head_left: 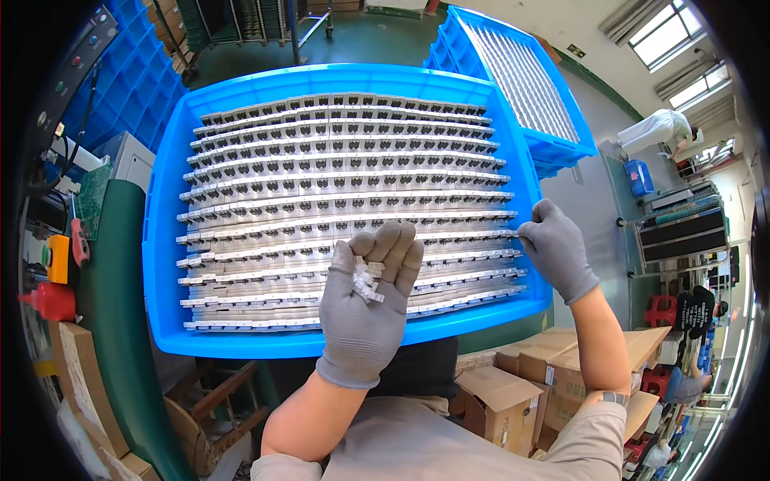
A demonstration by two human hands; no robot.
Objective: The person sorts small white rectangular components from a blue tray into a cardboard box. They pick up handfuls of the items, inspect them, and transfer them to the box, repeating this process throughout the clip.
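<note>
Past the beige shirt, the left hand cups clear bits, palm up, fingers half-curled, over the blue bin. The right hand bunches its fingers by the rows' right end; whether on anything, I can't tell. Rows look full; the bits seem unused.

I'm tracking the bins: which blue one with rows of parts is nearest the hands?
The large blue bin in the middle: the left hand is over it, the right hand by its right rim. The upper-right blue bin stands farther off.
</note>
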